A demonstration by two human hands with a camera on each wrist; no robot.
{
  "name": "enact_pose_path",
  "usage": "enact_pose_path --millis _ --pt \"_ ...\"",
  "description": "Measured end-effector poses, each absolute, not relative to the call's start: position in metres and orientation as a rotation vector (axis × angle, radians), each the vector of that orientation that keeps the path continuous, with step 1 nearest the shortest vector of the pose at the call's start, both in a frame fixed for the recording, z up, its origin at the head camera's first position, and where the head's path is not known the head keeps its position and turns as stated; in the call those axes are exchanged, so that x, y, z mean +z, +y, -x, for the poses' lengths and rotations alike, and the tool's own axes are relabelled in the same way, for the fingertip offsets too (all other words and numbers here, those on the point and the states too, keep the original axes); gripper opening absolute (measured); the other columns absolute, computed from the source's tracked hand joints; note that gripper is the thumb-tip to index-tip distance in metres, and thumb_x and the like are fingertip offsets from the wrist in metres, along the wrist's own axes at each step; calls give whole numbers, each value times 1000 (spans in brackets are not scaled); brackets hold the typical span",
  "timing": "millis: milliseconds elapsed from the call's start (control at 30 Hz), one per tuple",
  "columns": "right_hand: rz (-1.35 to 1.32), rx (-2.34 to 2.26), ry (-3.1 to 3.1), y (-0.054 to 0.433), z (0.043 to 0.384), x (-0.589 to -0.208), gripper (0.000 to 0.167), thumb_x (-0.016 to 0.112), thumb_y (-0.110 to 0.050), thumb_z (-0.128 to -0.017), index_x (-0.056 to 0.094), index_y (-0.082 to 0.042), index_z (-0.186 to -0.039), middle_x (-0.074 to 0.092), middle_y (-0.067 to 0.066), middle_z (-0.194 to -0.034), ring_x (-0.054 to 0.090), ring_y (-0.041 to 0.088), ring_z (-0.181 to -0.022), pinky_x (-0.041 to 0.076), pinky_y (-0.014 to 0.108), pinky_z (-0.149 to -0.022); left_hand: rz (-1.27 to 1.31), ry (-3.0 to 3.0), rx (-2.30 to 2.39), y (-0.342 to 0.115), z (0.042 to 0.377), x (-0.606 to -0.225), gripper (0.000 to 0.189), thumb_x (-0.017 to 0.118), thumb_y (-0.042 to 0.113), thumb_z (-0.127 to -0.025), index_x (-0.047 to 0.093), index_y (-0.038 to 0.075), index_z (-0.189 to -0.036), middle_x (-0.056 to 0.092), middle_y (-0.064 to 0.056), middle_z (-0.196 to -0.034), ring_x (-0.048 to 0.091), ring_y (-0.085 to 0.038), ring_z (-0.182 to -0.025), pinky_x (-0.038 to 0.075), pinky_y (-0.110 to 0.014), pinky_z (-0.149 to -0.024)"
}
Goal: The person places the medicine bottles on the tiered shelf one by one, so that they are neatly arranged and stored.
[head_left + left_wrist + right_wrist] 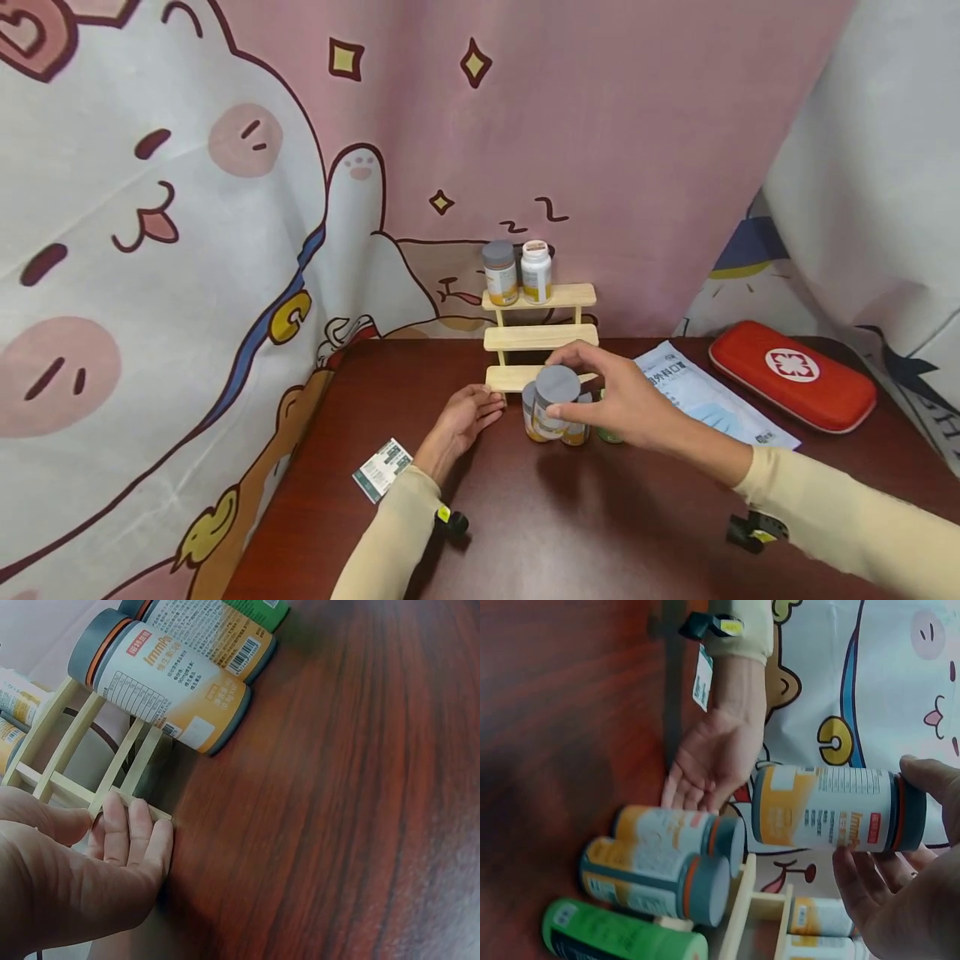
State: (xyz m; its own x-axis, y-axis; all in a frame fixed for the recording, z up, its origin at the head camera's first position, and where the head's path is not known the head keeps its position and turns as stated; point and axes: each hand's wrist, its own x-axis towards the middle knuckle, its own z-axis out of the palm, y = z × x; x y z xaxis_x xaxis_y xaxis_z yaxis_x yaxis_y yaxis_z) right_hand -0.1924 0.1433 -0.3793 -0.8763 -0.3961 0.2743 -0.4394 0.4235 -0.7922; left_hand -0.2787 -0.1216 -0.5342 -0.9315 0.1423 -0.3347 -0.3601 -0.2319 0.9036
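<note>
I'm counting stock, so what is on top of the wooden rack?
Its top tier bears a gray-capped bottle and a white-capped bottle. In the head view, the right hand hides part of the lowest tier.

1. Table (525,533): dark reddish-brown, with streaked grain.
2. Near its back stands 1 pale wooden shelf (540,337) with 3 steps.
3. The top step bears 1 gray-lidded jar (501,275) and 1 white bottle (536,275).
4. Before the shelf: 2 jars (634,881), 1 green tub (622,931).
5. Left, 1 card (384,471); right, 1 packet (712,404), 1 red case (832,396).
</note>
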Motion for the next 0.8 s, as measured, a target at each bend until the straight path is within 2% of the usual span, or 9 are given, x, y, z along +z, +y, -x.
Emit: enact_pose_path --millis 100,333,500,633,800 --pt "-763 1434 -2656 147 199 -373 54 92 -37 -84 65 -22 -128 72 -8 -115 69 15 -113 62 34 -89 254 1715 2221 -121 278 -535 8 51 13 -112 56 7 -111 72 -5 -101 73 -25 -110 50 -52 -119" --pt "-704 1401 -2699 154 218 -356 57 93 -30 -83 66 -18 -131 76 2 -115 74 20 -103 62 30 -82 247 1721 2213 -122 278 -535 9 51 14 -112 55 6 -114 71 -4 -100 72 -25 -110 49 -53 -120" --pt "-664 1340 -2699 163 233 -343 54 92 -29 -84 68 -18 -131 77 4 -114 75 22 -103 61 29 -82 244 1724 2215 -122 279 -535 9 51 13 -112 56 6 -114 71 -4 -100 72 -25 -110 50 -52 -118" --pt "-631 1354 -2698 170 243 -334 55 91 -28 -85 67 -13 -133 77 10 -114 77 26 -102 61 23 -79 251 1713 2215 -122 280 -535 7 51 13 -112 56 7 -111 71 -4 -100 73 -24 -110 52 -50 -117" --pt "-604 1345 -2685 176 254 -332 59 90 -30 -87 65 -10 -137 75 14 -121 76 31 -107 59 17 -78 251 1707 2214 -123 280 -535 6 51 13 -111 56 9 -109 71 -4 -99 73 -24 -109 52 -50 -117"
